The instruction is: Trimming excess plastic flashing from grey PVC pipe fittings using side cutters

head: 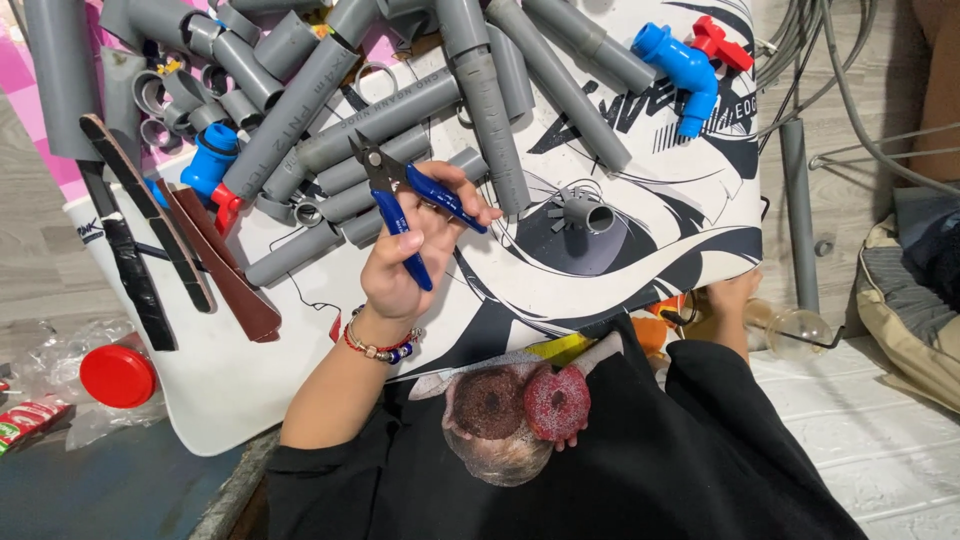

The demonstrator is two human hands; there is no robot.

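Observation:
My left hand [400,265] is raised over a white board with a black graphic print [640,250] and grips small cutters with blue handles [405,200], dark jaws pointing up-left. The jaws sit just over a heap of grey plastic pipes [330,110] lying across the board. A short grey pipe fitting [585,212] stands alone to the right of the hand. My right hand [735,295] comes out of a black sleeve at the board's lower right edge, partly hidden; what it holds is unclear.
A blue tap with a red handle [690,65] lies at the top right, and another blue fitting [210,160] at left. Black and brown strips [190,250] lie on the left. A red lid [118,375], a clear glass bulb [797,332], a grey rod [798,210] and cables [850,90] surround the board.

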